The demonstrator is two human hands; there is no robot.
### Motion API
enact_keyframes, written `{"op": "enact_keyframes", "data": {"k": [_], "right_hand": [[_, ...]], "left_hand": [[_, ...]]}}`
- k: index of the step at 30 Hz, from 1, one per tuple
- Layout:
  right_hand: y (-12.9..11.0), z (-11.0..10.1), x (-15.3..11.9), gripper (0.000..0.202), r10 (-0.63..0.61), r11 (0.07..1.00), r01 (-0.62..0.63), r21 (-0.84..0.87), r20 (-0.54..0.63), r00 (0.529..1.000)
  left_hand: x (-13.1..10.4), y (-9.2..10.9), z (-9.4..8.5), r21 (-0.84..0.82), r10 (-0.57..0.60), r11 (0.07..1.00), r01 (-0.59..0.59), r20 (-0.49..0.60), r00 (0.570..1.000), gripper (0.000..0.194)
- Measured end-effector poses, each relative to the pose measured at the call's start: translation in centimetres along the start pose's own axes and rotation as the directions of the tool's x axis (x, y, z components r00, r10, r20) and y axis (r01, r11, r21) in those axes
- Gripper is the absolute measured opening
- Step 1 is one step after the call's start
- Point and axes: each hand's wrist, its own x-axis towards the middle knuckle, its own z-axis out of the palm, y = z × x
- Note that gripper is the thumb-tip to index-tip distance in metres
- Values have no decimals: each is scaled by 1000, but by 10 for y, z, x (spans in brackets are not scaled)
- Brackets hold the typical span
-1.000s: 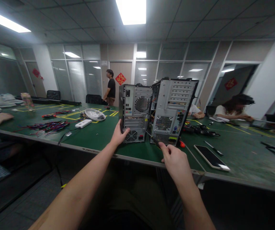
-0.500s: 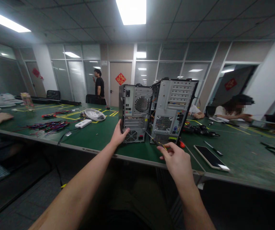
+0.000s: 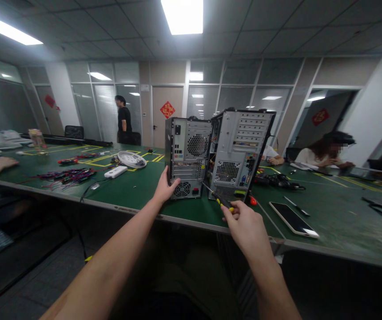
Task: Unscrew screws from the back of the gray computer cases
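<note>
My left hand (image 3: 165,190) grips the lower left edge of the smaller computer tower (image 3: 181,151), thumb on its rear panel and fingers round the side. Pinched in my right hand (image 3: 246,222) is a screwdriver (image 3: 223,202) with a black and yellow handle. Its thin shaft points up and left at the lower right edge of the smaller tower's rear panel. Whether the tip sits in a screw is too small to tell. Just right of it stands a larger computer tower (image 3: 226,138), upright, its rear panel also facing me.
Right of the towers lie a phone (image 3: 292,219), a pen-like tool (image 3: 296,206) and black cables (image 3: 282,181). To the left are tangled wires (image 3: 67,175), a white power strip (image 3: 115,172) and a white round basket (image 3: 131,159). Other people sit at both sides of the green table (image 3: 127,193).
The screwdriver's handle has turned, showing more yellow, and my right fingers have shifted on it. My left hand and both towers stay put. A standing person in the background has moved left.
</note>
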Motion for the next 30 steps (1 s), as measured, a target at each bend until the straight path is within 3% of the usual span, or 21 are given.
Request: {"op": "enact_keyframes", "data": {"k": [6, 25, 30], "right_hand": [[-2, -1, 0, 21, 9, 1000, -8, -12, 44, 999], [6, 5, 0, 15, -120, 990, 117, -79, -43, 992], [0, 3, 0, 22, -51, 997, 50, -59, -27, 998]], "left_hand": [[0, -2, 0, 1, 6, 1000, -6, 1, 1000, 89], [0, 4, -2, 11, -2, 1000, 2, 8, 1000, 91], [0, 5, -2, 11, -5, 1000, 4, 15, 1000, 90]]}}
